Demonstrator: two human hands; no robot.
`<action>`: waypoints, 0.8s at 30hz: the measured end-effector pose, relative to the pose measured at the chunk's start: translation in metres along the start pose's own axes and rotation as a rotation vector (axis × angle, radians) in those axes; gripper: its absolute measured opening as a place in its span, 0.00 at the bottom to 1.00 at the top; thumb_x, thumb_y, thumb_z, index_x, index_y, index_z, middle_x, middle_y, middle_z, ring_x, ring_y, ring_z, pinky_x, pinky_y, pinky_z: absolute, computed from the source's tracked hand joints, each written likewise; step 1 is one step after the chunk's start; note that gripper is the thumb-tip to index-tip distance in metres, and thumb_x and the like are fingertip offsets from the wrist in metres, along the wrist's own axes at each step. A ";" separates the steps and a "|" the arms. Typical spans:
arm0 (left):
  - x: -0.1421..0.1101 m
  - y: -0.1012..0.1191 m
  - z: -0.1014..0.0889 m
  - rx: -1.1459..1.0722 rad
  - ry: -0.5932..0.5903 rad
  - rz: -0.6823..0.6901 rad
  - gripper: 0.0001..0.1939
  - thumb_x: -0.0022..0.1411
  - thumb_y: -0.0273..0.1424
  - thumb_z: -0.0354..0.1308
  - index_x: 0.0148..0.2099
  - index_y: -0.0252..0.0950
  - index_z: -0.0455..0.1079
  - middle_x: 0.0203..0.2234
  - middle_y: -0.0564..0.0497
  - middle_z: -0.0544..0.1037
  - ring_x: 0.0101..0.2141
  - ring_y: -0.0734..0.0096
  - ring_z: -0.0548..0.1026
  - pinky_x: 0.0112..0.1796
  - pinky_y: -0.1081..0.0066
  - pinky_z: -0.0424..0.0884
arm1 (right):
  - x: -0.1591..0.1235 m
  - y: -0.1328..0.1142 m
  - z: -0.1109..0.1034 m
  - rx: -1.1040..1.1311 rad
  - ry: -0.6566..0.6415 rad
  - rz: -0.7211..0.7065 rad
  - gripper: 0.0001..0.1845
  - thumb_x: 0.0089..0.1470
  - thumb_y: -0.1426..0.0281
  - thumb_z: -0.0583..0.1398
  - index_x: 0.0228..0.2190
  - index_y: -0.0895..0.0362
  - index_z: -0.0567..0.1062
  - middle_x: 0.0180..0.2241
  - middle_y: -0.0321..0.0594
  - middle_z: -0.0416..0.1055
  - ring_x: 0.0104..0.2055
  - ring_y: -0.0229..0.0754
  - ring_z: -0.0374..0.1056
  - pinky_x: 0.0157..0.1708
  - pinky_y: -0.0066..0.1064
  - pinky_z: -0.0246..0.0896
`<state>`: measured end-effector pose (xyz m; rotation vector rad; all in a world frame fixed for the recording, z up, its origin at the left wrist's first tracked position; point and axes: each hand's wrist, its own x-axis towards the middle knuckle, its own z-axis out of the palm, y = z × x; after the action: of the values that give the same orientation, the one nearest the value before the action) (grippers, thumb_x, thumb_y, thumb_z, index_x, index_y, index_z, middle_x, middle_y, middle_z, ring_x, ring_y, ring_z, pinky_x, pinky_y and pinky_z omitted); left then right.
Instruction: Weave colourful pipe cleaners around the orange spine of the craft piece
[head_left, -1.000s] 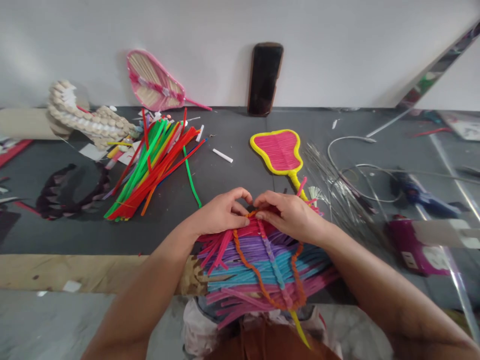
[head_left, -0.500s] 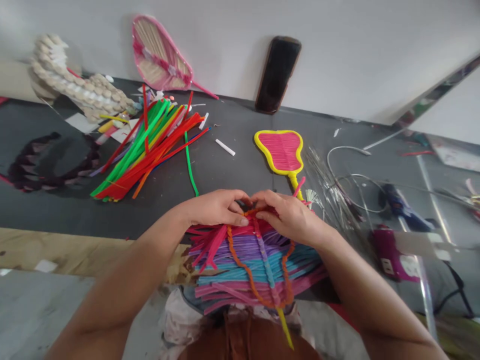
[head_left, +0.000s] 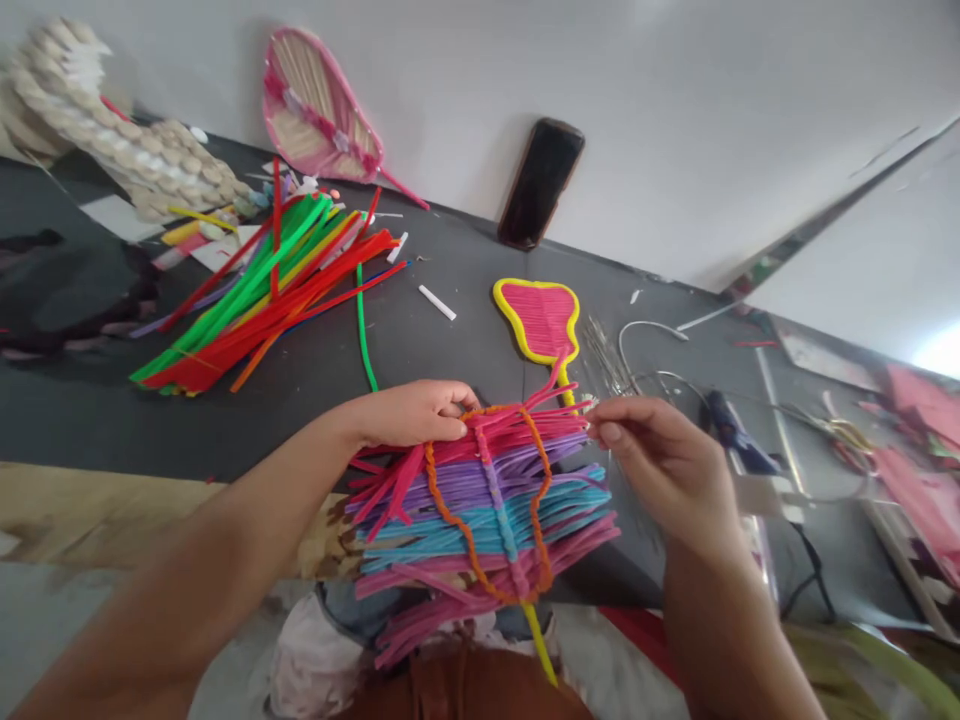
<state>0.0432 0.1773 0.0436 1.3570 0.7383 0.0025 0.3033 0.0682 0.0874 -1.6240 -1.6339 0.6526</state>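
A fan-like piece of pipe cleaners lies before me, with rows of pink, purple (head_left: 450, 487), blue (head_left: 420, 535) and mauve-pink stems. Its wavy outline is a twisted orange pipe cleaner (head_left: 451, 515). A braided spine (head_left: 496, 500) runs down the middle to a yellow stem (head_left: 541, 645). My left hand (head_left: 412, 412) pinches the top left edge of the piece by the orange outline. At the right end of the top pink pipe cleaners (head_left: 517, 415), my right hand (head_left: 667, 465) has thumb and forefinger pressed together on a pink tip.
Loose red, green and orange pipe cleaners (head_left: 247, 310) lie at left. A yellow-rimmed pink fan (head_left: 540, 315) is just beyond the piece. A phone (head_left: 541, 185) and a larger pink fan (head_left: 319, 105) lean on the wall. Wires and scissors (head_left: 847, 440) lie at right.
My right hand has moved from the top middle, beside the left hand, out to the right end of the pink pipe cleaners. My left hand keeps its hold. The view has shifted slightly.
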 end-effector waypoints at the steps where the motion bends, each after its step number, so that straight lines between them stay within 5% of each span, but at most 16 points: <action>1: 0.000 -0.001 0.000 -0.013 -0.006 0.007 0.14 0.54 0.30 0.56 0.45 0.37 0.65 0.31 0.53 0.79 0.27 0.71 0.75 0.27 0.75 0.65 | -0.004 0.004 0.002 -0.015 0.009 0.008 0.06 0.58 0.67 0.60 0.38 0.52 0.75 0.35 0.38 0.75 0.34 0.39 0.71 0.35 0.32 0.68; 9: -0.007 0.003 -0.009 0.237 -0.026 0.137 0.13 0.61 0.32 0.53 0.49 0.37 0.64 0.41 0.50 0.78 0.38 0.69 0.75 0.37 0.73 0.67 | -0.027 0.038 0.003 -0.011 0.063 0.104 0.12 0.58 0.63 0.60 0.43 0.53 0.74 0.40 0.42 0.75 0.39 0.43 0.73 0.39 0.35 0.69; 15: -0.026 0.028 0.001 0.461 0.012 0.285 0.11 0.65 0.31 0.49 0.49 0.37 0.63 0.41 0.52 0.76 0.41 0.71 0.73 0.41 0.74 0.65 | 0.013 0.040 -0.009 0.364 0.135 0.066 0.12 0.59 0.59 0.59 0.40 0.51 0.75 0.41 0.39 0.76 0.45 0.42 0.72 0.47 0.39 0.68; 18: -0.037 0.047 0.010 0.587 0.063 0.294 0.10 0.64 0.29 0.48 0.47 0.36 0.64 0.39 0.52 0.75 0.39 0.71 0.72 0.40 0.75 0.64 | 0.044 0.022 -0.010 0.450 -0.148 0.027 0.17 0.58 0.54 0.58 0.41 0.52 0.75 0.43 0.42 0.76 0.47 0.44 0.72 0.49 0.42 0.68; 21: -0.050 0.065 0.015 0.715 0.106 0.286 0.10 0.63 0.29 0.47 0.46 0.36 0.66 0.39 0.52 0.74 0.39 0.71 0.71 0.39 0.75 0.64 | 0.062 0.004 -0.007 0.447 -0.598 -0.024 0.27 0.54 0.48 0.59 0.45 0.54 0.76 0.46 0.44 0.76 0.49 0.46 0.71 0.51 0.42 0.65; 24: -0.060 0.078 0.014 0.830 0.159 0.230 0.12 0.62 0.28 0.48 0.47 0.37 0.67 0.39 0.52 0.75 0.39 0.70 0.72 0.38 0.75 0.64 | 0.058 0.003 -0.001 0.431 -1.003 0.076 0.34 0.50 0.41 0.57 0.44 0.55 0.78 0.41 0.43 0.78 0.45 0.47 0.73 0.48 0.42 0.67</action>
<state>0.0350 0.1601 0.1412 2.2510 0.7404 -0.0153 0.3097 0.1258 0.0944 -1.0653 -1.8658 1.9220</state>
